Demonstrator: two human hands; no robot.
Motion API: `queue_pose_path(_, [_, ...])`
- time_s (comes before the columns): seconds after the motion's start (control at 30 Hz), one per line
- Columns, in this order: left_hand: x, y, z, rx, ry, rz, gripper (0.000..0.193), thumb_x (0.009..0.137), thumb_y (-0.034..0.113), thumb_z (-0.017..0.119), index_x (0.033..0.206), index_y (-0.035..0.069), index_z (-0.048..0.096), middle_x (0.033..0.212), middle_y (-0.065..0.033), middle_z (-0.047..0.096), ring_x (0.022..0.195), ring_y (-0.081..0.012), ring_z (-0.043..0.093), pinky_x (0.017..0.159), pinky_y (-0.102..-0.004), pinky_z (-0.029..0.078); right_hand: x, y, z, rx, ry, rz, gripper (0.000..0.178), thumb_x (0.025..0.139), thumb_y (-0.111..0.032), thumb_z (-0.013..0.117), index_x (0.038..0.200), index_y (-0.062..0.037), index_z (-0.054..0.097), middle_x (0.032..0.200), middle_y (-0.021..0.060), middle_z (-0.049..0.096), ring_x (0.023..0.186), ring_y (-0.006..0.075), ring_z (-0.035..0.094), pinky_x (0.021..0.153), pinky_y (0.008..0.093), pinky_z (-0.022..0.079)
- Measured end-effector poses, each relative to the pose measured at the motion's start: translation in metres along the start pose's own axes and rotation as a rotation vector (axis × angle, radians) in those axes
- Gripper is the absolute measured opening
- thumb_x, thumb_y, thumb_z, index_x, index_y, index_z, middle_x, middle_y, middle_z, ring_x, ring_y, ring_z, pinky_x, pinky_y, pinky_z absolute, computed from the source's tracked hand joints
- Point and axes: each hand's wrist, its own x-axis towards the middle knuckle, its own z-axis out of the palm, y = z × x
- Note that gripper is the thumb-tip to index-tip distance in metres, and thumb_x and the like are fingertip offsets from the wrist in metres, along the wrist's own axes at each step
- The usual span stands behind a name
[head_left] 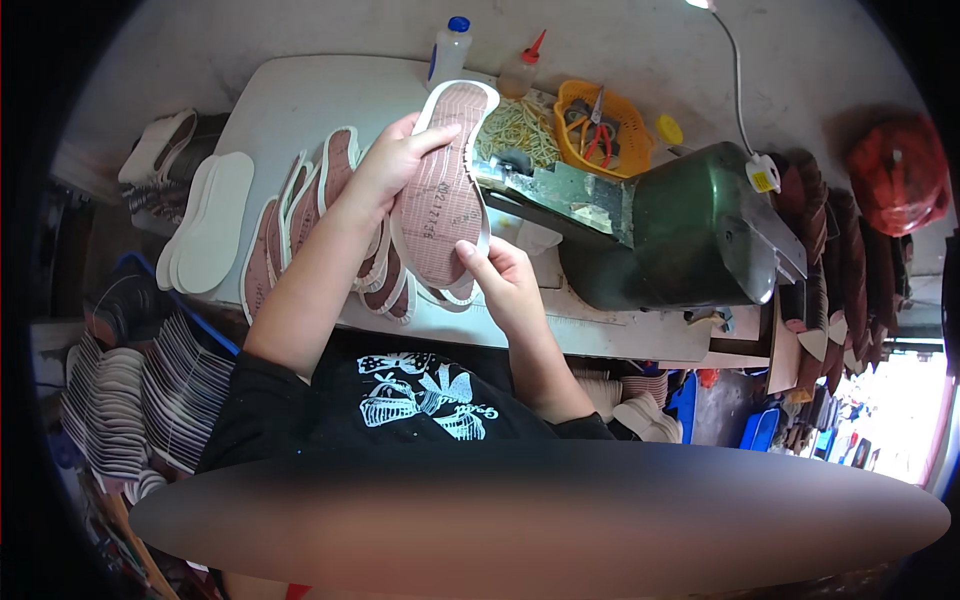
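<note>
The left hand (385, 165) and right hand (500, 280) both gripped a brown, white-rimmed shoe insole (445, 190), held up above the white worktable (290, 100). More brown insoles (310, 205) lay fanned beneath it. A green machine (690, 235) stood just beside; the orange basket (590, 130) behind seemed to hold scissors.

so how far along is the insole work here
Hard to say what is finished: a row of pinkish insoles lies overlapped on the table, with white blanks beside them. In hand: one insole, held by the left hand and right hand. Left, probably: the stacked pieces lower left.
</note>
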Motion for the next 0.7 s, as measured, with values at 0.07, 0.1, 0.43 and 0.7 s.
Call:
queue_pose_path(0.07, [0.010,-0.006,0.005,0.007,-0.029,-0.011,0.037,0.083,0.019,0.064,0.111,-0.003,0.054,0.094,-0.0085,0.064,0.078,-0.0130,0.063,0.069,-0.0262,0.051,-0.001,-0.004,0.001,0.034,0.050,-0.049,0.020,0.092,-0.017,0.055,0.096,0.0018,0.063,0.084,0.0011,0.063,0.074,0.0049,0.053,0.069,0.0212,0.044])
queue_pose_path(0.1, [0.014,-0.010,0.008,0.023,-0.030,-0.027,0.037,0.083,0.019,0.064,0.111,-0.003,0.054,0.094,-0.0091,0.064,0.078,-0.0135,0.063,0.069,-0.0264,0.051,-0.002,-0.004,-0.001,0.039,0.056,-0.058,0.020,0.092,-0.017,0.055,0.096,0.0018,0.063,0.084,0.0011,0.063,0.074,0.0049,0.053,0.069,0.0212,0.044])
queue_pose_path(0.43, [0.031,-0.019,0.031,0.175,0.009,0.049,0.030,0.083,0.017,0.063,0.105,-0.004,0.058,0.089,-0.0083,0.065,0.074,-0.0127,0.062,0.066,-0.0254,0.050,-0.011,-0.004,-0.007,0.200,0.153,0.003,0.024,0.086,-0.018,0.064,0.099,0.0028,0.062,0.088,0.0096,0.066,0.074,0.0132,0.063,0.063,0.0261,0.051])
queue_pose_path(0.7, [0.047,-0.017,0.021,0.322,0.075,0.056,0.030,0.083,0.020,0.062,0.097,-0.006,0.062,0.082,-0.0095,0.066,0.069,-0.0140,0.062,0.063,-0.0269,0.049,0.003,0.009,0.010,0.413,0.122,0.128,0.030,0.089,-0.023,0.057,0.095,0.0057,0.061,0.083,0.0166,0.067,0.072,0.0206,0.067,0.065,0.0282,0.052])
